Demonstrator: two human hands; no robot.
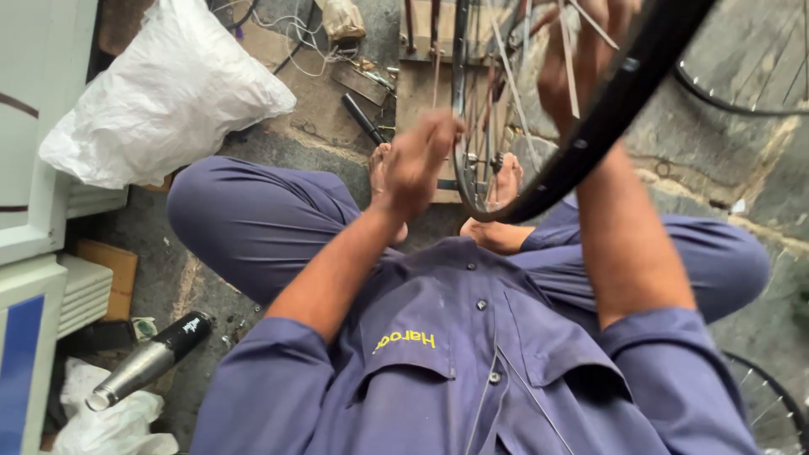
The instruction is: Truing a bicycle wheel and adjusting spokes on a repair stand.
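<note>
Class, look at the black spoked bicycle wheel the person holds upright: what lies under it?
Under the black spoked bicycle wheel lie the person's bare feet, a wooden board and grey stone floor. The blue trousers and wheel hide the ground directly beneath.

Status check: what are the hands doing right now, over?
Left hand pinching at wheel rim. Right hand gripping spokes, blurred. Wheel upright between feet. Nothing in the way.

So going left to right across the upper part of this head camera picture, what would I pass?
White plastic bag → black tube on the ground → left hand at the wheel rim → right hand among the spokes → another wheel lying at the far right.
</note>
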